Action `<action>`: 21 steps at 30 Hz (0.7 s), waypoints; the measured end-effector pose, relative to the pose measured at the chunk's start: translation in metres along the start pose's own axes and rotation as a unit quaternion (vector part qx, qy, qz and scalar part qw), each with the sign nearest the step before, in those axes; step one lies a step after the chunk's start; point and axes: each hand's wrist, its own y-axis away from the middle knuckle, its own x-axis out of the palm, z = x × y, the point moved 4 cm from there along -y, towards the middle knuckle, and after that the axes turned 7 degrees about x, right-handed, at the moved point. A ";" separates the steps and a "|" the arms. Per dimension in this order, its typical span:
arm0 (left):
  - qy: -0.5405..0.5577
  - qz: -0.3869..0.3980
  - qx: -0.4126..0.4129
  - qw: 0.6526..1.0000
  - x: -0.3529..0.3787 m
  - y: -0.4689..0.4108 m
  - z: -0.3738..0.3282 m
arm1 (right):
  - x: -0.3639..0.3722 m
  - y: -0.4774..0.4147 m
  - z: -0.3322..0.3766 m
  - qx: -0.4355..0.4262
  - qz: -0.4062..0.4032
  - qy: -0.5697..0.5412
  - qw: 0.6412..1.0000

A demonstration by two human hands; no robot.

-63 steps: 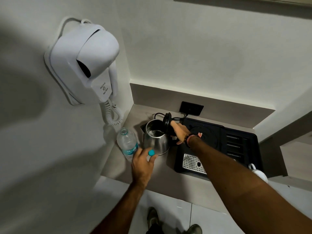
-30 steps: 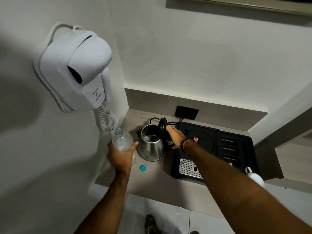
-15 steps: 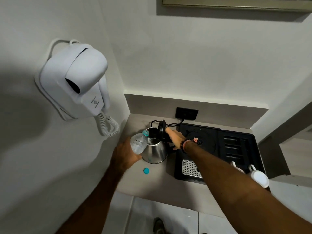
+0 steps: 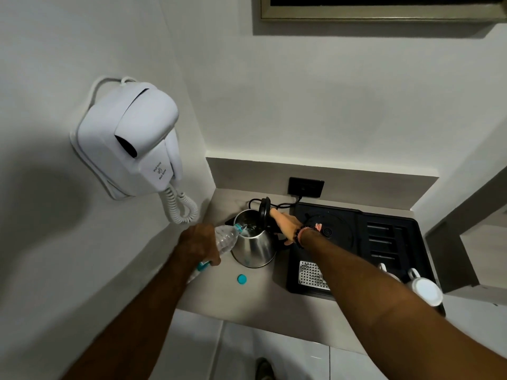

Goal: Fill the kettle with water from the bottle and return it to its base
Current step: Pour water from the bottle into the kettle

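Noted a white hair dryer (image 4: 131, 138) at nine o'clock, mounted on the white wall, with its coiled cord (image 4: 181, 209) looping down beneath it. Found a dark framed edge (image 4: 384, 15) at twelve o'clock, flush against the top of the view. Saw a black wall socket (image 4: 306, 187) just past centre toward one o'clock, set in the grey backsplash above the counter (image 4: 260, 300). Spotted a black tray (image 4: 411, 242) at three o'clock on that counter, with a perforated metal grille (image 4: 311, 275) in its near left corner. Made out white cups (image 4: 424, 290) at four o'clock on the tray's near right edge. Glimpsed pale floor tiles (image 4: 274, 352) and a shoe tip (image 4: 264, 370) at six o'clock.
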 end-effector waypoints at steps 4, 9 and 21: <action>-0.049 0.011 -0.001 0.999 -0.006 0.001 -0.005 | 0.000 -0.004 -0.001 0.003 -0.004 -0.001 1.000; -0.075 0.032 0.001 0.997 -0.011 -0.001 -0.013 | 0.001 -0.003 -0.001 0.002 0.002 -0.001 1.000; -0.084 0.065 0.000 0.994 -0.014 0.001 -0.009 | 0.000 -0.007 -0.002 0.004 -0.002 -0.003 1.000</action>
